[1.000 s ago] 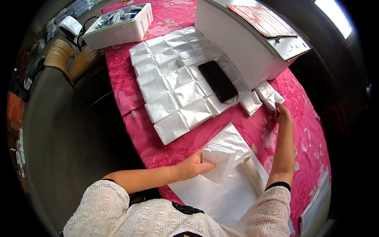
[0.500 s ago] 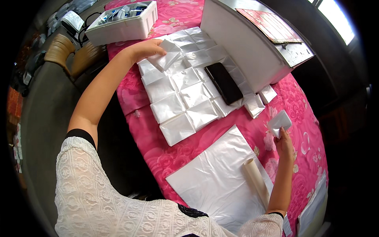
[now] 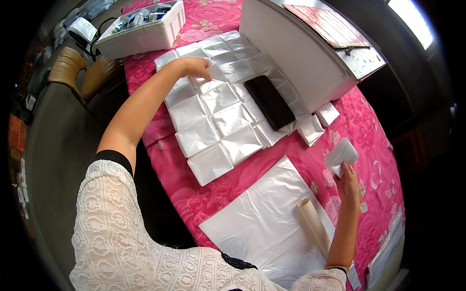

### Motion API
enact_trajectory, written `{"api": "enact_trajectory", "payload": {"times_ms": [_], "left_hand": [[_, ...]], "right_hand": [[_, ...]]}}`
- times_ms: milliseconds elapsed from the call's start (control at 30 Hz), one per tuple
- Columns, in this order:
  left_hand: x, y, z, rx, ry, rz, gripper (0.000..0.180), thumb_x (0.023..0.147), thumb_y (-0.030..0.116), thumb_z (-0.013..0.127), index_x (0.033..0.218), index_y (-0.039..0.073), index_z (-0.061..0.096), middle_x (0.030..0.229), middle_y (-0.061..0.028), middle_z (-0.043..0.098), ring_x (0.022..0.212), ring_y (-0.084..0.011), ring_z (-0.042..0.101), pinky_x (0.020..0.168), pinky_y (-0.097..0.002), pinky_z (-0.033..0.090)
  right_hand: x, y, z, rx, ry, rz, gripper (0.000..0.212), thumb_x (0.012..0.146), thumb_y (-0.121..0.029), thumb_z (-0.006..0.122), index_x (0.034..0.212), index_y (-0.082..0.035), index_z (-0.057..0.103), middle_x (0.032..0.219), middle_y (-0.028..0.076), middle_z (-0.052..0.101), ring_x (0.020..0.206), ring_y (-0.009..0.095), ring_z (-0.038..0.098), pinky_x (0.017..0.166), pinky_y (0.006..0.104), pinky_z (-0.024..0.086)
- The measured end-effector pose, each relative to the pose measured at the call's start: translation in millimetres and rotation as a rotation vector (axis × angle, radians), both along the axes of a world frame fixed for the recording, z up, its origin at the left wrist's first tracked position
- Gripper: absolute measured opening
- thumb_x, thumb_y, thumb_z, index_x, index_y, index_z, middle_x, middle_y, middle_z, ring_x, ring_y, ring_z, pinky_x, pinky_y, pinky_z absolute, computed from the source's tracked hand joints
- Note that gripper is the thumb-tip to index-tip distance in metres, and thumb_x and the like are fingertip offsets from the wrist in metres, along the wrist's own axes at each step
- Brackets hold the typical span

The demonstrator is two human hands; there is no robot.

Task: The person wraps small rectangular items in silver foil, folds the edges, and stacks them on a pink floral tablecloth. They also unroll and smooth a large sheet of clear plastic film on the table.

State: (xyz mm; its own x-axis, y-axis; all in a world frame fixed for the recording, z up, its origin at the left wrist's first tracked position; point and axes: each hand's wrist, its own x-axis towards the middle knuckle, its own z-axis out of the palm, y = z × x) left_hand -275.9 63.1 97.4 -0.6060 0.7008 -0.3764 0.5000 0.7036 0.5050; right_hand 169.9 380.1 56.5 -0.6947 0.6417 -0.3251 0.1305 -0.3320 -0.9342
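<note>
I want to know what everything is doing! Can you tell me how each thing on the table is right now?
Left hand: reaching out, fingers on the laid-out bags.
Right hand: raised, holding a small white pouch.
Clear bags: flat, in overlapping rows.
Black case: lying flat on the bags.
Paper roll: rolled up, lying down.
Large plastic sheet: spread flat.
White foam bin: open, filled.

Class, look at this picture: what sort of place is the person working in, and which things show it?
Probably a small packing workspace: rows of small silvery pouches laid out on a pink flowered tablecloth, a white foam box of supplies, and a large plastic sheet.
</note>
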Motion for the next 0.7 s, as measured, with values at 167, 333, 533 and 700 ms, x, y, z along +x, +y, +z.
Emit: {"api": "enact_trajectory", "payload": {"times_ms": [167,333,533,700], "left_hand": [[5.0,1.3,-3.4,0.144,0.370,-0.019,0.047,0.072,0.033,0.065,0.105,0.000,0.058,0.100,-0.0140,0.060,0.093,-0.0221,0.057,0.079,-0.0316,0.045],[67.9,10.0,33.7,0.568,-0.069,0.038,0.046,0.084,0.031,0.057,0.117,0.000,0.048,0.112,-0.0104,0.055,0.106,-0.0183,0.051,0.090,-0.0283,0.040],[168.2,-10.5,59.8,0.892,-0.559,-0.039,0.056,0.085,0.029,0.056,0.127,0.001,0.033,0.117,-0.0111,0.051,0.109,-0.0182,0.049,0.089,-0.0284,0.039],[148.1,-45.8,63.9,0.852,-0.437,0.111,0.037,0.087,0.012,0.050,0.120,-0.001,0.041,0.101,-0.0062,0.058,0.090,-0.0096,0.055,0.078,-0.0231,0.044]], "right_hand": [[-7.7,-8.9,2.9,-0.040,0.054,0.018,0.022,0.086,-0.026,0.055,0.103,-0.013,0.053,0.094,-0.004,0.059,0.086,0.008,0.055,0.072,0.0241,0.043],[-31.1,-41.3,28.2,-0.028,0.185,0.121,0.026,0.087,-0.022,0.054,0.107,-0.006,0.051,0.101,0.002,0.059,0.094,0.013,0.056,0.081,0.0290,0.045],[-117.7,-147.8,63.4,-0.083,0.363,0.355,0.027,0.085,-0.015,0.058,0.106,0.002,0.055,0.102,0.006,0.059,0.095,0.012,0.054,0.085,0.0276,0.040],[-155.9,-208.7,71.4,0.005,0.265,0.555,0.023,0.082,-0.021,0.061,0.096,-0.003,0.060,0.085,0.001,0.061,0.075,0.007,0.053,0.069,0.0221,0.041]]}}
